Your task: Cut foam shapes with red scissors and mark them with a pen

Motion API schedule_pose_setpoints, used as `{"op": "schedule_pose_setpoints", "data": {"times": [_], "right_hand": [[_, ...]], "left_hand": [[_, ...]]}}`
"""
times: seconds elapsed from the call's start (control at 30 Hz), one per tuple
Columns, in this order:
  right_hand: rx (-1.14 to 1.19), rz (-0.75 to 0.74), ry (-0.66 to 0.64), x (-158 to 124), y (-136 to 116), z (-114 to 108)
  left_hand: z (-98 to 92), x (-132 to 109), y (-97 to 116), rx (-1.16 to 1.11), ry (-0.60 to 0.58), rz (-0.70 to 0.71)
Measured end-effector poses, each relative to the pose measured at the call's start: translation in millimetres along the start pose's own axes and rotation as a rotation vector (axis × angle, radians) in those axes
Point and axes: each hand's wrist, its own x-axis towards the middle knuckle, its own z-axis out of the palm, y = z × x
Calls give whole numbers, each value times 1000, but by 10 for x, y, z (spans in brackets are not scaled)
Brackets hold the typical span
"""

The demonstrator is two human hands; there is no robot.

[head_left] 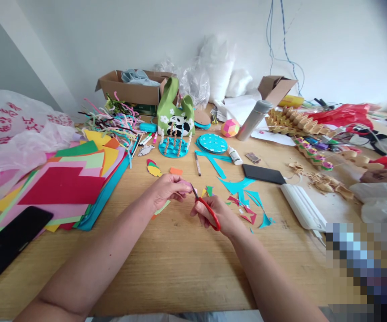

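Observation:
My left hand point(168, 188) is closed in a pinch on a small pink paper piece point(187, 184) held above the wooden table point(180, 268). My right hand point(218, 214) grips red-handled scissors point(208, 210), whose blades point up at the pink piece and touch its edge. A pale green strip point(162, 207) shows just under my left hand. Teal and red paper scraps point(247, 203) lie right of the scissors.
A stack of coloured paper sheets point(69, 183) lies at left, with a black phone point(8, 243) near the front edge. Teal discs point(212, 143), a glue bottle point(235, 155), a pen point(197, 164), a black pad point(263, 173) and cardboard boxes point(131, 87) stand farther back.

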Motion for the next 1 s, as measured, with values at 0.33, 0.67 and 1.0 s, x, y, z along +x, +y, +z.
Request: {"op": "schedule_pose_setpoints", "data": {"times": [0.33,0.67,1.0], "right_hand": [[11,26,2,3,0,2],[28,-5,5,2,10,-11],[73,-10,-8,1,21,-9]], "left_hand": [[10,-13,21,2,50,48],[-11,6,-9,37,4,79],[-1,-9,-8,67,-19,86]]}}
